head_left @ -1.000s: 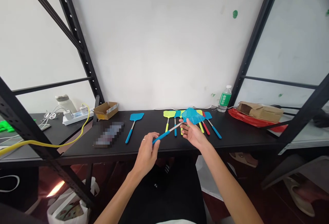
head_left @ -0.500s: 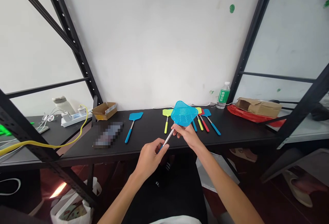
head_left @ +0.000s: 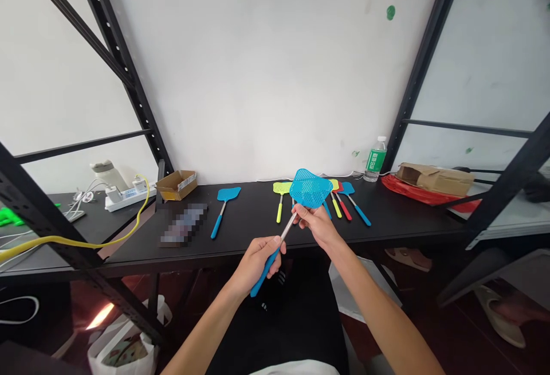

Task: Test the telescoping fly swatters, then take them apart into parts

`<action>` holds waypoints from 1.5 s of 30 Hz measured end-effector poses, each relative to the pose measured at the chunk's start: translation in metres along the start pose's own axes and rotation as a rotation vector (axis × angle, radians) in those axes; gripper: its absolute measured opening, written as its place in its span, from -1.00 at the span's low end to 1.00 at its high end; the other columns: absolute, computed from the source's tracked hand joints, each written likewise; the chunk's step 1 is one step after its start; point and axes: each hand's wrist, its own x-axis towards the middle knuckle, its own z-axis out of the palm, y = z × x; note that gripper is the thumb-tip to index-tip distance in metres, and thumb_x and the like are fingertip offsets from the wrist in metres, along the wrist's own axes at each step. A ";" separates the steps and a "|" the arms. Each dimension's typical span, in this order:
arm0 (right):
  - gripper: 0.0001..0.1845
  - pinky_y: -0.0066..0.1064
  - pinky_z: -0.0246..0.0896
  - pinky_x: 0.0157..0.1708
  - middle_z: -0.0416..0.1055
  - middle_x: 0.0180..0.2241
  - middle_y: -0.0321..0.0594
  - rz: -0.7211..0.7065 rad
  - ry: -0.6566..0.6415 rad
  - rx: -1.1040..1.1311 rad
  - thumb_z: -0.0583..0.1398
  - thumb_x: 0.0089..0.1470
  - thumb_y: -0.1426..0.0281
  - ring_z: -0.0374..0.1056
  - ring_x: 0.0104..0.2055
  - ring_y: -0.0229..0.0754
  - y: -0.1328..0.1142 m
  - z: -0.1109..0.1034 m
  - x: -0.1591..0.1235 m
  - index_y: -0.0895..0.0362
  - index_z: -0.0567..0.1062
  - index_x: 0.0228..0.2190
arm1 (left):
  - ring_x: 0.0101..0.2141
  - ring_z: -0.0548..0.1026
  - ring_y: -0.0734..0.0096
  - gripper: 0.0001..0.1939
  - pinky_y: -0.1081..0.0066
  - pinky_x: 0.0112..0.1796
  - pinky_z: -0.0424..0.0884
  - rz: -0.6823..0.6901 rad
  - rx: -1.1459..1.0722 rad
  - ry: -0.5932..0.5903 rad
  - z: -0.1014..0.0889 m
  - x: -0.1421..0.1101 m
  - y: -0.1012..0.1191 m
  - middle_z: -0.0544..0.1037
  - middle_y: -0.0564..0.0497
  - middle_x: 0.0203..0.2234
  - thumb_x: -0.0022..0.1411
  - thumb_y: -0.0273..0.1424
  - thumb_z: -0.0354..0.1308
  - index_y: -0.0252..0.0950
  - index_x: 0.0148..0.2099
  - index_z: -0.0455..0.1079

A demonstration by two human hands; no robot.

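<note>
A blue fly swatter (head_left: 310,189) with a metal shaft is held tilted above the front of the black table, its perforated head up. My left hand (head_left: 262,256) is closed around the upper end of its blue grip. My right hand (head_left: 315,223) pinches the shaft just below the head. Behind it lie several more swatters, partly hidden: a yellow-green one (head_left: 281,188), another yellow-green one (head_left: 336,207), a red one (head_left: 344,209) and a blue one (head_left: 358,210). A separate blue swatter (head_left: 222,206) lies further left.
On the left are an open cardboard box (head_left: 176,186), a pixelated flat object (head_left: 184,226), a power strip (head_left: 129,196) and a yellow cable (head_left: 140,217). A water bottle (head_left: 376,160) and brown packaging (head_left: 433,179) stand right. Black shelf posts (head_left: 423,65) rise on both sides.
The held swatter has swung to a steeper tilt, its head moving left and nearer. My left hand has shifted up its grip to the shaft end, while my right hand has moved slightly left.
</note>
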 end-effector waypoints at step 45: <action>-0.50 -0.57 0.21 -0.62 0.39 -0.49 -0.32 -0.127 0.485 0.213 0.49 -0.25 0.02 0.37 -0.49 -0.33 -0.050 -0.106 0.008 0.14 0.57 -0.41 | -0.43 0.46 0.37 -0.65 0.42 -0.38 0.18 0.155 1.038 0.181 -0.030 -0.023 0.048 0.59 0.09 -0.47 0.39 -0.14 -0.02 -0.16 -0.26 0.52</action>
